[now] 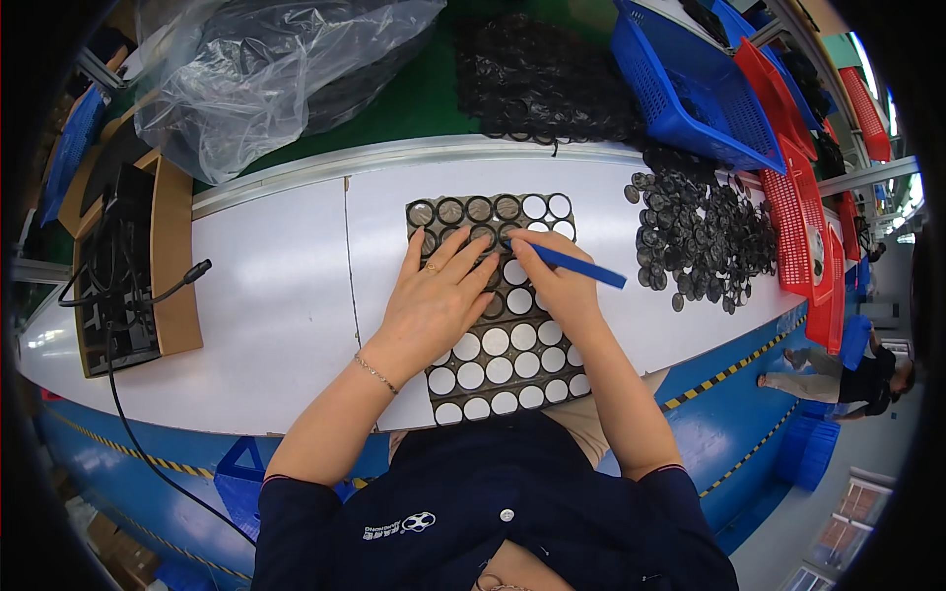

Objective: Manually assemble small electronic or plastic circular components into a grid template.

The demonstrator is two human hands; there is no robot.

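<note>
A dark tray [493, 322] with rows of round places lies on the white table in front of me. Its near rows show white discs [500, 369], while black rings [478, 208] sit in the far rows, some around clear or dark centres. My left hand [440, 295] rests over the tray's left side, fingers spread, fingertips on the rings. In my right hand [562, 286] is a slim blue pen-like tool [583, 266], held between thumb and fingers. Its tip points left toward a ring near my left fingertips; whether it touches is too small to tell.
Loose black round parts [705, 241] are heaped at the right, beside red baskets [793, 222] and a blue basket [709, 108]. Black parts in plastic [547, 79] and a clear bag [276, 74] lie beyond. A cardboard box [177, 266] with cables stands left. Another person [852, 379] is at far right.
</note>
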